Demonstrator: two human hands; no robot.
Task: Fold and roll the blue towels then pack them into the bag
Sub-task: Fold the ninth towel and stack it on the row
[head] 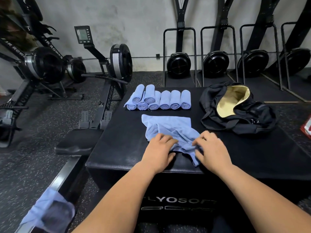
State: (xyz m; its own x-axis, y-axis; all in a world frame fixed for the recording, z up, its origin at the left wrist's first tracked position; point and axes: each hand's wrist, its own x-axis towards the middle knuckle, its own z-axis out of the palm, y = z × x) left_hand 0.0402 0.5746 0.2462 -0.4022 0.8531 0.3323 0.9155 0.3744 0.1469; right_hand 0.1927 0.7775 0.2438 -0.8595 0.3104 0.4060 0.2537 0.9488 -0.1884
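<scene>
Loose blue towel (168, 128), one: lying at the centre of the top of the black padded box (117, 132). Its far half is flat and its far edge runs straight left to right. Its near half is bunched, with one corner trailing towards the person's edge of the box. Left hand (159, 148): fingers bent down onto the near left part of this towel, thumb at its near edge, gripping the cloth. Right hand (210, 147): fingers curled into the bunched near right part, gripping it; slightly blurred. Rolled towels (175, 100), eight counted: six in a row side by side along the far part of the box and two stacked on the left end of that row. Long axes point away from the person and spiral ends face the person. Bag (262, 115), one: black with pale tan lining, on the far right of the box top, mouth gaping open towards the rolls, well apart from the hands. Further blue towel (48, 211), one: draped over a rowing machine rail at lower left, blurred. Box front carries partly hidden white lettering. Floor (42, 125): dark speckled rubber. Wall (134, 17): pale grey. Rowing machines (121, 63) to the left, three flywheels counted. Upright fan machines (215, 64) along the wall, four counted. Red and white object (307, 126) at the right edge, unidentifiable.
</scene>
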